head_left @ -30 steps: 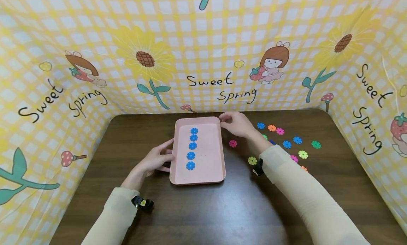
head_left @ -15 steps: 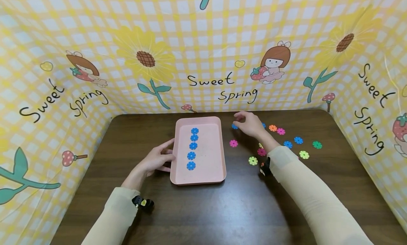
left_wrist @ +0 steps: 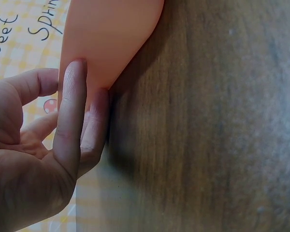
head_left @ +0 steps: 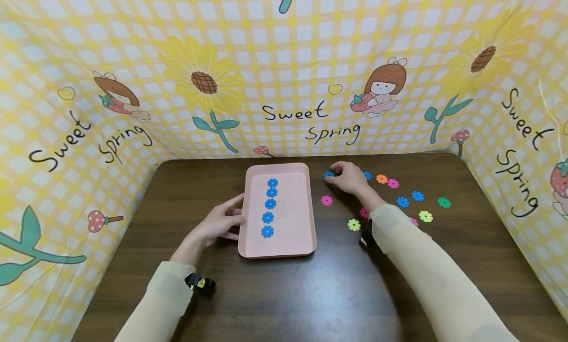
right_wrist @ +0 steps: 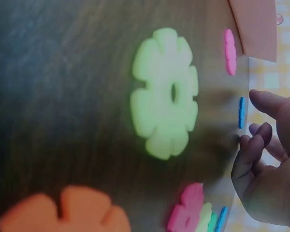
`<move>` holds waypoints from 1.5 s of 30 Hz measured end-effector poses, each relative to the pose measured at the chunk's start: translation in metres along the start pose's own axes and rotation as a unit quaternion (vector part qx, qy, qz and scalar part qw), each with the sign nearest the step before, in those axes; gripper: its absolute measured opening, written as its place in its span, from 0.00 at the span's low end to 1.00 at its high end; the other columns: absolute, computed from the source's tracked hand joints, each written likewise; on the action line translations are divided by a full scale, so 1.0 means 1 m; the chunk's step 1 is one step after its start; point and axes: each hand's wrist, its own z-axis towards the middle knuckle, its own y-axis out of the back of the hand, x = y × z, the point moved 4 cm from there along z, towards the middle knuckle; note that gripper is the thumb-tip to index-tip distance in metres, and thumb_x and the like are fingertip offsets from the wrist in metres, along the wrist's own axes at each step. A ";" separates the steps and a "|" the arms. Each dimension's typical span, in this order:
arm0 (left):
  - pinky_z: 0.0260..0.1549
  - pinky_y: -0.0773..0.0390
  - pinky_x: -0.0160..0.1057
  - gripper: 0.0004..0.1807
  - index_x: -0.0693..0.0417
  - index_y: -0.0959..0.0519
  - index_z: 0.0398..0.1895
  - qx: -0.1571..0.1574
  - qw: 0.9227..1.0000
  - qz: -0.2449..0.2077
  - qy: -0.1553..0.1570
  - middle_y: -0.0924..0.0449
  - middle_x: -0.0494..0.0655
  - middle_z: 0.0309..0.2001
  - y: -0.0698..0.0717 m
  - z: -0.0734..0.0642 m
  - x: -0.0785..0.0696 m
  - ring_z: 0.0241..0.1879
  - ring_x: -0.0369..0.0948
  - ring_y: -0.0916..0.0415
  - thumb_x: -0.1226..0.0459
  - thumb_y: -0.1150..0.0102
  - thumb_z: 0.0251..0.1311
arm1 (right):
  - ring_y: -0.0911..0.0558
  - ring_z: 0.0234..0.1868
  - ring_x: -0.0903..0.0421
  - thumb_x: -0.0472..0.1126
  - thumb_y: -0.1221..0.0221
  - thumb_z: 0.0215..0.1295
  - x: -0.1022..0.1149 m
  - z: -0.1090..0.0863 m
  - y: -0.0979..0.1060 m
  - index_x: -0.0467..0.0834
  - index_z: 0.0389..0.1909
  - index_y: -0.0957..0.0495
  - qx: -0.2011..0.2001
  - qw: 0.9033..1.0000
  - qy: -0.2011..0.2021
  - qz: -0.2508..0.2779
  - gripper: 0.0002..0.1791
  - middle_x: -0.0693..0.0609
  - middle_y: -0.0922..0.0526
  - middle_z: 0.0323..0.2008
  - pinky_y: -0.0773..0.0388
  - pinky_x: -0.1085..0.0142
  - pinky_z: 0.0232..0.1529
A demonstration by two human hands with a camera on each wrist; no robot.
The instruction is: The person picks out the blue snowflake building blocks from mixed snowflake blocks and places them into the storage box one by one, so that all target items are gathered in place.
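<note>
In the head view, a pink tray (head_left: pixel 298 209) holds a column of several blue flower-shaped discs (head_left: pixel 267 217). My left hand (head_left: pixel 217 221) is at the tray's left side, its fingertips resting against the outer wall. In the left wrist view, extended fingers (left_wrist: pixel 71 111) lie along that wall. To the right of the tray, my right hand (head_left: pixel 350 178) is low over the table by a loose blue disc (head_left: pixel 328 174). The right wrist view has this blue disc (right_wrist: pixel 241 112) just beyond the spread between thumb and bent fingers, with nothing pinched.
Loose discs lie right of the tray: a pink one (head_left: pixel 326 200), a yellow-green one (head_left: pixel 353 224), an orange one (head_left: pixel 381 179), a green one (head_left: pixel 443 202) and several others, some under the right forearm. A patterned cloth (head_left: pixel 284 85) encloses the brown table's (head_left: pixel 284 297) back and sides.
My right hand has moved right from the tray's far right corner to the blue disc on the table, then lowered slightly. The left hand and tray have stayed put.
</note>
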 end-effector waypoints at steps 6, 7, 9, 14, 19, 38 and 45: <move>0.38 0.12 0.53 0.43 0.38 0.45 0.84 -0.003 1.000 0.002 0.004 0.31 0.66 0.66 -0.002 -0.001 0.000 0.49 0.54 0.18 0.67 0.40 0.69 | 0.21 0.56 0.41 0.50 0.32 0.68 -0.003 0.001 -0.003 0.40 0.59 0.20 -0.004 1.000 -0.019 -0.011 0.25 0.40 0.19 0.55 0.24 0.47 0.58; 0.38 0.12 0.53 0.43 0.38 0.45 0.84 -0.002 1.000 0.003 0.004 0.32 0.66 0.66 -0.002 -0.001 -0.001 0.49 0.53 0.18 0.67 0.40 0.69 | 0.21 0.55 0.42 0.50 0.32 0.69 -0.003 0.001 -0.004 0.40 0.59 0.20 -0.004 1.000 -0.021 -0.014 0.24 0.41 0.19 0.55 0.24 0.47 0.58; 0.38 0.12 0.53 0.43 0.38 0.45 0.84 -0.003 1.000 0.004 0.004 0.32 0.66 0.67 -0.003 -0.001 -0.001 0.49 0.53 0.17 0.67 0.40 0.69 | 0.21 0.54 0.42 0.50 0.32 0.68 -0.005 0.002 -0.004 0.41 0.57 0.19 -0.003 1.000 -0.024 -0.017 0.23 0.41 0.19 0.54 0.23 0.48 0.57; 0.38 0.12 0.53 0.43 0.38 0.46 0.84 -0.002 1.000 0.004 0.005 0.32 0.66 0.67 -0.003 -0.001 -0.001 0.49 0.53 0.18 0.67 0.40 0.69 | 0.21 0.52 0.44 0.49 0.32 0.68 -0.006 0.006 -0.004 0.41 0.54 0.19 0.014 0.999 -0.030 -0.029 0.21 0.42 0.19 0.52 0.23 0.50 0.56; 0.38 0.12 0.53 0.43 0.38 0.45 0.84 -0.003 1.000 0.002 0.008 0.31 0.66 0.66 -0.004 -0.002 0.000 0.50 0.53 0.18 0.68 0.41 0.69 | 0.22 0.50 0.46 0.50 0.31 0.68 -0.006 0.006 -0.005 0.39 0.53 0.20 0.034 0.998 -0.041 -0.046 0.22 0.43 0.19 0.52 0.22 0.52 0.55; 0.37 0.12 0.53 0.43 0.38 0.45 0.84 -0.007 1.000 0.008 0.011 0.32 0.66 0.65 -0.003 -0.003 -0.004 0.49 0.54 0.18 0.67 0.40 0.69 | 0.21 0.40 0.49 0.47 0.33 0.69 -0.002 -0.015 0.008 0.44 0.57 0.17 -0.001 0.999 0.036 -0.031 0.19 0.48 0.16 0.41 0.24 0.56 0.42; 0.37 0.12 0.52 0.43 0.40 0.46 0.84 -0.008 1.000 0.014 0.006 0.32 0.67 0.65 -0.003 -0.003 -0.006 0.48 0.53 0.18 0.67 0.41 0.69 | 0.20 0.43 0.49 0.46 0.33 0.71 0.011 -0.039 0.010 0.42 0.60 0.17 0.005 0.996 0.083 0.035 0.20 0.48 0.16 0.42 0.23 0.56 0.41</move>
